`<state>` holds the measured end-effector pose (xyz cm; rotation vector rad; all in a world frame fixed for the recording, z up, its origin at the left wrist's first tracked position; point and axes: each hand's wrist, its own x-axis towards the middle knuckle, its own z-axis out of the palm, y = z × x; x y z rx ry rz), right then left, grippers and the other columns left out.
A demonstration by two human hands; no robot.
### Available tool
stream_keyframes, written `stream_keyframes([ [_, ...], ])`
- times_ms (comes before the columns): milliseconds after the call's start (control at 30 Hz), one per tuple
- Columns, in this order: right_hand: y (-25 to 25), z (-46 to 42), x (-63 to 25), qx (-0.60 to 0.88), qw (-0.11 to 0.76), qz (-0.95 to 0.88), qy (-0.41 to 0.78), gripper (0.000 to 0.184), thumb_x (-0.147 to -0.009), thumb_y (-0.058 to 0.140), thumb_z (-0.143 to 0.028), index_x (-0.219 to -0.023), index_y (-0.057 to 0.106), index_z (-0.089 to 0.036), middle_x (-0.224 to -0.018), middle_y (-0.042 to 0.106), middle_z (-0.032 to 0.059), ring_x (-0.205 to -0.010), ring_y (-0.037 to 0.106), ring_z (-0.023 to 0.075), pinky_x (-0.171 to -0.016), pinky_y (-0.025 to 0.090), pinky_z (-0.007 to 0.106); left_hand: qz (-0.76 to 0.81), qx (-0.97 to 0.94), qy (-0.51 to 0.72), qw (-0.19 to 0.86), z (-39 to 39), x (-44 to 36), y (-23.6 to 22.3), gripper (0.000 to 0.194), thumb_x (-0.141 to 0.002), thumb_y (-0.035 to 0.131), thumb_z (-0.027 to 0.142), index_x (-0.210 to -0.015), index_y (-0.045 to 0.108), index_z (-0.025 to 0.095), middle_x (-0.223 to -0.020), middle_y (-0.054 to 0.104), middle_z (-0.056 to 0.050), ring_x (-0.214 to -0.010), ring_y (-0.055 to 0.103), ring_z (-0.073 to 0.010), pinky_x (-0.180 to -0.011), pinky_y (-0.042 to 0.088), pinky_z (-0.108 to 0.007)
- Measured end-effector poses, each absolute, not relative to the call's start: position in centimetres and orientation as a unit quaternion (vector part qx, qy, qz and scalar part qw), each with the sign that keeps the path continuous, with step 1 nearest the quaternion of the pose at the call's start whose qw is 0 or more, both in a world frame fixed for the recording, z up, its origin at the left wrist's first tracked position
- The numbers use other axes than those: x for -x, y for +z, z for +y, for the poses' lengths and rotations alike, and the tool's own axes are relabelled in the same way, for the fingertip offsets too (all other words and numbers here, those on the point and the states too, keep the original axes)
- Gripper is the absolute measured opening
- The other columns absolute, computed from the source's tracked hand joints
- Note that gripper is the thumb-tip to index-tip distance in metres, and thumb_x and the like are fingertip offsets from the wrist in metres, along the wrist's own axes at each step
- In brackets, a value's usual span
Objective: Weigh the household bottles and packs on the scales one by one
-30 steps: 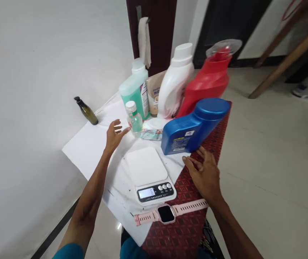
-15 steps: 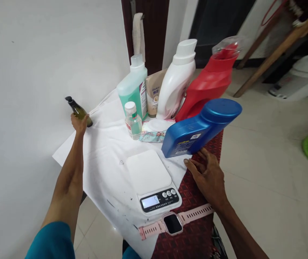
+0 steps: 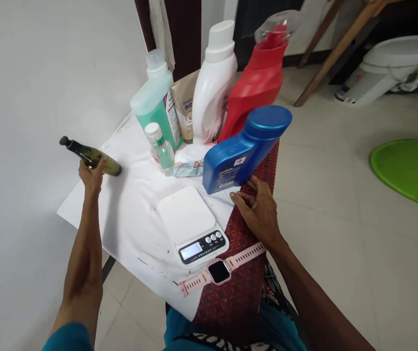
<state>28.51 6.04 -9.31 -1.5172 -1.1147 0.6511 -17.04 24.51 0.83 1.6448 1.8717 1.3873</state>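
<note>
My left hand is closed round a small dark green pump bottle, tilted with its black pump pointing left, at the far left corner of the white sheet. My right hand lies flat, fingers spread, on the red patterned cloth, just below the base of a blue bottle. A white kitchen scale sits between the hands, its display lit. A pink smartwatch lies in front of the scale.
Behind the scale stand a small clear bottle, a green liquid bottle, a beige pouch, a white detergent bottle and a red one. A wipes packet lies there. A green mat lies on the floor at right.
My left hand went from beside the small clear bottle to the far left, closed on the green pump bottle and lifted it, tilted. The right hand has stayed put.
</note>
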Motion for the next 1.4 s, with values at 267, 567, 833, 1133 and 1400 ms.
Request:
stream_keyframes([
  [267,-10.4,6.3,-28.6,0.623,0.560,-0.484,0.252,0.081,-0.084,0.078,-0.049,-0.154,0.053,-0.017,-0.151,0.055,0.0225,-0.143,0.060,0.0392,-0.104,0.068,0.057,0.521,-0.637,0.518,0.233,8.8,6.6,5.5,0.061,-0.064,0.099,0.058,-0.103,0.072,0.019,-0.103,0.078,-0.006,-0.096,0.077,-0.0262,-0.087,0.068,-0.042],
  [567,-10.4,6.4,-28.6,0.601,0.580,-0.483,0.264,0.078,-0.085,0.076,-0.052,-0.153,0.054,-0.020,-0.154,0.054,0.0210,-0.147,0.056,0.0401,-0.107,0.067,0.059,0.483,-0.731,0.390,0.284,4.3,-0.9,5.6,0.054,-0.069,0.100,0.047,-0.104,0.072,0.019,-0.093,0.079,-0.004,-0.076,0.073,-0.0185,-0.064,0.062,-0.029],
  [833,-9.9,6.4,-28.6,0.596,0.586,-0.474,0.277,0.076,-0.086,0.075,-0.049,-0.153,0.054,-0.018,-0.150,0.055,0.0224,-0.148,0.056,0.0413,-0.107,0.067,0.057,0.500,-0.740,0.350,0.283,4.4,-1.8,3.7,0.056,-0.073,0.097,0.049,-0.112,0.070,0.019,-0.102,0.080,-0.007,-0.086,0.076,-0.0226,-0.076,0.066,-0.037],
  [1133,-10.2,6.4,-28.6,0.599,0.582,-0.477,0.274,0.080,-0.088,0.076,-0.059,-0.155,0.053,-0.022,-0.152,0.055,0.0210,-0.149,0.055,0.0421,-0.105,0.068,0.058,0.480,-0.774,0.341,0.234,3.6,-0.2,4.3,0.098,-0.067,0.102,0.054,-0.148,0.054,0.028,-0.142,0.069,-0.013,-0.129,0.071,-0.0333,-0.104,0.066,-0.052],
  [1400,-10.1,6.5,-29.0,0.583,0.593,-0.454,0.320,0.082,-0.085,0.080,-0.061,-0.153,0.055,-0.024,-0.154,0.053,0.0189,-0.151,0.053,0.0394,-0.112,0.062,0.061,0.538,-0.733,0.352,0.222,2.5,-1.8,3.1,0.055,-0.077,0.095,0.051,-0.119,0.070,0.025,-0.108,0.080,-0.008,-0.095,0.079,-0.0279,-0.083,0.071,-0.047],
])
